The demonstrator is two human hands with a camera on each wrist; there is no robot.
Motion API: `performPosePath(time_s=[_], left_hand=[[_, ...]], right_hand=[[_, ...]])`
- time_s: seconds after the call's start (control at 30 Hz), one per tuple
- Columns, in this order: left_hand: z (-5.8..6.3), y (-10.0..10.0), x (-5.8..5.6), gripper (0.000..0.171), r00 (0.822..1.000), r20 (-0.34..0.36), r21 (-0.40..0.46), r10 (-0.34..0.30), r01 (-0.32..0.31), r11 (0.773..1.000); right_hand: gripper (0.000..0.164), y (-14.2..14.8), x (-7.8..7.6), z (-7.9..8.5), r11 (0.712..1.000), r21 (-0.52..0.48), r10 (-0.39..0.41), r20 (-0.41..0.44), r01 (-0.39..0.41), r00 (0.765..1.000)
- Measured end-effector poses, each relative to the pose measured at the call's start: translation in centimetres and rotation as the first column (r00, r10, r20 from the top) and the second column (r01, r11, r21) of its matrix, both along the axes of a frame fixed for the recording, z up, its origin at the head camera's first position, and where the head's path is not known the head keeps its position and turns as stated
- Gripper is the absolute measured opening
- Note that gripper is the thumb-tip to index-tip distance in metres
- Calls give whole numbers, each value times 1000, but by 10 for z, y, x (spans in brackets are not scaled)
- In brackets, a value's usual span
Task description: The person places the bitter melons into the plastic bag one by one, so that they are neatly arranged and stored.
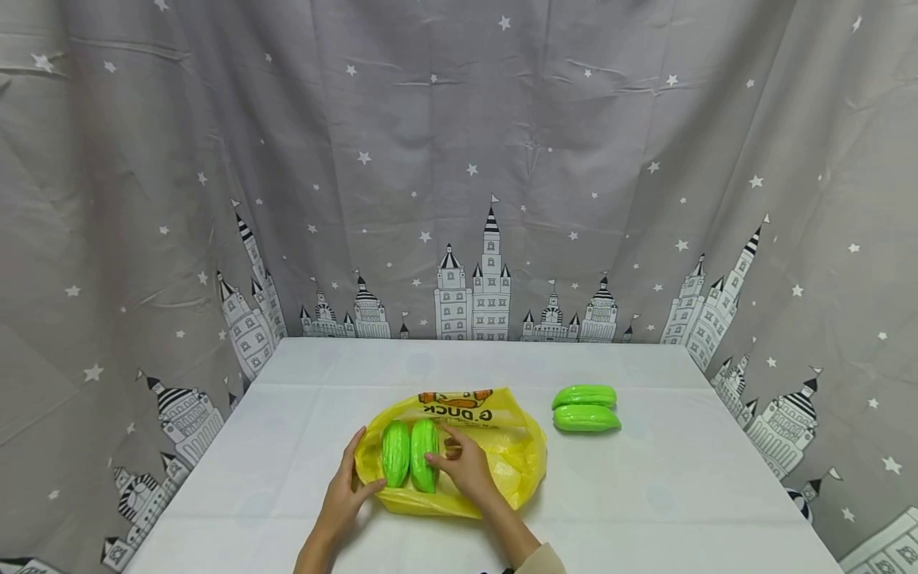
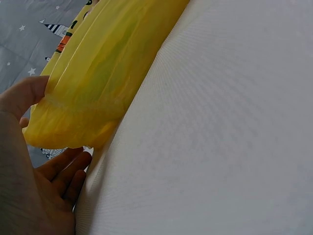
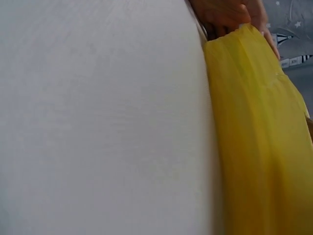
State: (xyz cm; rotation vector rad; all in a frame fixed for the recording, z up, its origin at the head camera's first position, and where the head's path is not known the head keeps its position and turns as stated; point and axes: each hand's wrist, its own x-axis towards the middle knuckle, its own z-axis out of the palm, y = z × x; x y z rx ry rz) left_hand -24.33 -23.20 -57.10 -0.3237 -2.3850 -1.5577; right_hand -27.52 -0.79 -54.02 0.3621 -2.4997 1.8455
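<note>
A yellow plastic bag (image 1: 531, 446) with a printed duck lies with its mouth spread wide on the white table. Inside its left half, two bright green ridged gourds (image 1: 396, 454) stand side by side. My right hand (image 1: 469, 470) reaches in over the front rim and grips the right-hand gourd (image 1: 423, 458), thumb on its near face. My left hand (image 1: 343, 490) rests at the bag's left end, fingers spread loosely, thumb over the front rim by the left gourd. In the left wrist view, the left fingers (image 2: 66, 176) lie beside the bag's end, relaxed.
Two more green gourds (image 1: 586, 418) lie one behind the other on the table, to the right of the bag. The white tabletop (image 1: 667, 494) ends at the back against a grey curtain (image 1: 459, 175) printed with stars and castles.
</note>
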Motion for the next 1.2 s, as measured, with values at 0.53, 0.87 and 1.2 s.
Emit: performPosePath(time_s=[0.53,0.87,1.2], left_hand=[[6,-3,3,85,1000,17,-12,18,-18,1000],[6,-4,4,84,1000,16,-9,15,-15,1000],[19,4,8,83,1000,-10,10,-20,20,1000]], right_hand=[[44,51,29,77,992,-38,111,-150,-118,983],[39,89,15,109,994,-109,0,-134,-14,991],[42,158,-4,108,989,-107,-113,-134,99,985]])
